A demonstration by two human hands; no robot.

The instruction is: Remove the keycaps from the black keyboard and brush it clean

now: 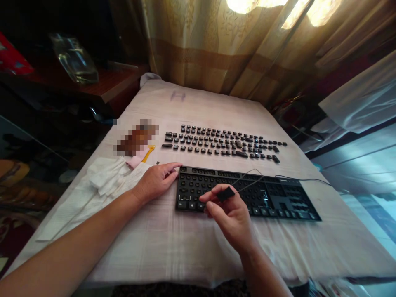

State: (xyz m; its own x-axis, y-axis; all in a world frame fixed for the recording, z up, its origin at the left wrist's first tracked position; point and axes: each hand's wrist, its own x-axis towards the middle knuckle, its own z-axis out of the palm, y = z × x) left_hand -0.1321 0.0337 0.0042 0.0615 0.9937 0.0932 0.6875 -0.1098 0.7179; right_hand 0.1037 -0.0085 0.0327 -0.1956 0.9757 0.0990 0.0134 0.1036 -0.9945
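Note:
A black keyboard (280,200) lies across the sheet, with most of its upper rows stripped to bare sockets and a bottom row of keycaps still seated. At its upper left corner my left hand (156,181) grips the edge with thumb and forefinger. My right hand (233,220) is closed over the keyboard's lower middle, holding a wire keycap puller by its black handle (226,194). The puller's thin wire loops point up and away to the right. My right thumb and fingertip nearly meet above the bottom row; whether a keycap sits between them I cannot tell.
Loose black keycaps (210,143) lie in rows beyond the keyboard. White cloth and printed paper (107,175), a yellow strip (148,154) and a blurred-out item (137,138) lie at left. A cable (305,179) runs off right. A glass object (74,60) stands on a wooden shelf.

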